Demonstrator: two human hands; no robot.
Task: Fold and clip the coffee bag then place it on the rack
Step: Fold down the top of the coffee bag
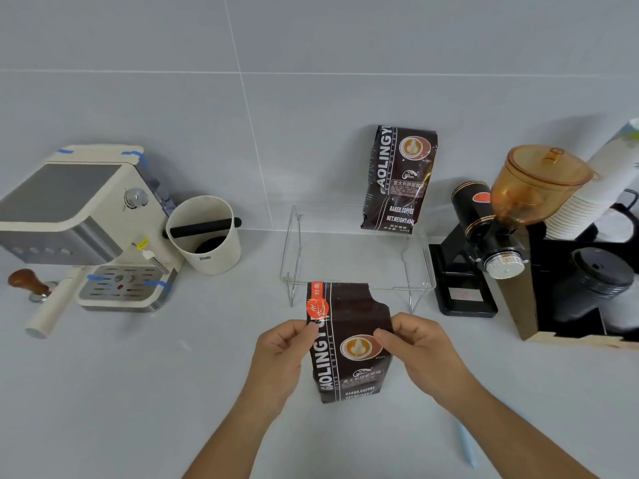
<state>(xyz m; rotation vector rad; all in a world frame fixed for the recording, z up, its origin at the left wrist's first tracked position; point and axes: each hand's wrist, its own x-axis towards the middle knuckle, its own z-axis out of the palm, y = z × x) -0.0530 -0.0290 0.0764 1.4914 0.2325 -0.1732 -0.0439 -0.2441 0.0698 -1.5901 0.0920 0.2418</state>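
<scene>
A dark brown coffee bag (349, 371) with an orange label stands upright on the white counter in front of me, its torn top flattened and unfolded. My left hand (280, 357) pinches the bag's upper left edge. My right hand (418, 344) pinches its upper right edge. Just behind the bag stands a clear rack (294, 250) with wire legs. A second, sealed coffee bag (397, 181) stands on the rack's right side, leaning on the wall. A pale blue clip (467, 444) lies on the counter at the lower right, apart from both hands.
A cream espresso machine (86, 223) stands at the left, with a wooden-handled tamper (27, 281) and a cream knock box (207, 236) beside it. To the right are a black grinder (484, 243) with an amber hopper and a box (587, 299) of paper cups and lids.
</scene>
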